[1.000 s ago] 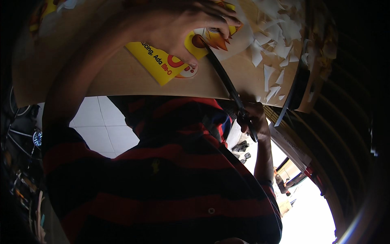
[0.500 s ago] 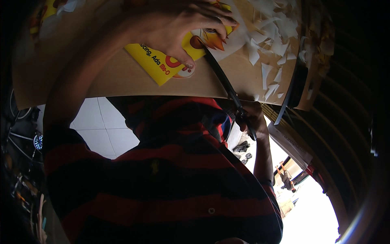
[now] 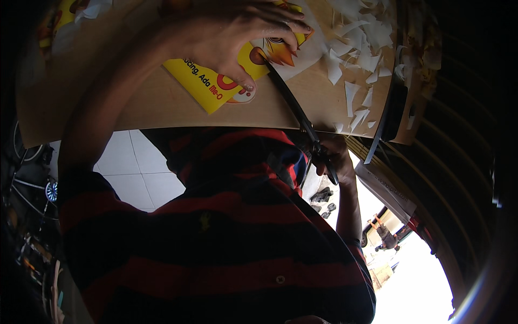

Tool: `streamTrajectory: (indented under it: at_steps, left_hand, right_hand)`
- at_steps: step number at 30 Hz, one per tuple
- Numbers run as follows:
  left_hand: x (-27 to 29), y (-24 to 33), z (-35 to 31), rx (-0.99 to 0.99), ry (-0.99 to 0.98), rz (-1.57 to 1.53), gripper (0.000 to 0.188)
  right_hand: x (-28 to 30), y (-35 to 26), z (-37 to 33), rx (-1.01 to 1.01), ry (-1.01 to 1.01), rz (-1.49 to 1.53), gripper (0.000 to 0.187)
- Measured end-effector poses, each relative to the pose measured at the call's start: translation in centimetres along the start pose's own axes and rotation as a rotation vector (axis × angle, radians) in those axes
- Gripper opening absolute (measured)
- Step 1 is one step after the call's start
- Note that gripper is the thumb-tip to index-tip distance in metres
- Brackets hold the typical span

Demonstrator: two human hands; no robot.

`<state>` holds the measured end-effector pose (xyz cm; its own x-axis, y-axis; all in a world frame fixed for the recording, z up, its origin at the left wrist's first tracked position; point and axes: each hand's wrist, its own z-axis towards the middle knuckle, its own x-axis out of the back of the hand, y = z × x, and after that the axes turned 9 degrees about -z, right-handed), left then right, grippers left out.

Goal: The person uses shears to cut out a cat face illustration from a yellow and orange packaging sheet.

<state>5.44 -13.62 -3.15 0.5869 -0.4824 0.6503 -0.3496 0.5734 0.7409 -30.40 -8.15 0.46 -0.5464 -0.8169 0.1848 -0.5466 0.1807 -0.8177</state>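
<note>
A yellow printed sheet (image 3: pixel 202 92) with cartoon pictures lies on the brown tabletop (image 3: pixel 162 108). My left hand (image 3: pixel 245 46) reaches across it from the left. Its thumb and bent fingers hold the sheet, and the palm hides part of it. Below the table's near edge, my right hand (image 3: pixel 334 151) is closed round the handles of black scissors (image 3: pixel 294 102). The long blades slant up and left over the table, their tips at a brown, round part of the print beside my left fingers. Pale backing paper (image 3: pixel 313 54) shows just right of the print.
Several white paper scraps (image 3: pixel 359 48) are scattered at the table's right, beside a dark strip (image 3: pixel 394 110). Another yellow printed piece (image 3: pixel 65 19) lies far left. A bicycle wheel (image 3: pixel 51 190) stands at left; a person (image 3: pixel 386 237) is outside in bright light.
The scissors and my right hand have shifted very slightly left. My left hand keeps its place on the sheet. The person outside has moved a little.
</note>
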Motion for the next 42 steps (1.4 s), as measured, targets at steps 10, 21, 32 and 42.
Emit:
streamTrajectory:
  at_steps: [10,21,32,42]
  left_hand:
    - [-0.2,1.5,0.2,0.024,0.107,0.06,0.092]
    - [-3.5,5.8,0.8,0.324,0.456,0.315,0.062]
    - [-4.7,6.2,0.0,0.41,0.421,0.365,0.07]
    - [-4.5,6.4,-0.1,0.383,0.407,0.329,0.077]
  right_hand:
    - [-2.3,3.6,0.2,0.13,-0.048,0.214,0.061]
    - [-8.6,2.7,1.5,0.206,0.191,0.388,0.061]
    - [-9.6,2.4,1.3,0.215,0.314,0.171,0.07]
    - [-7.6,2.6,0.3,0.231,0.264,0.155,0.066]
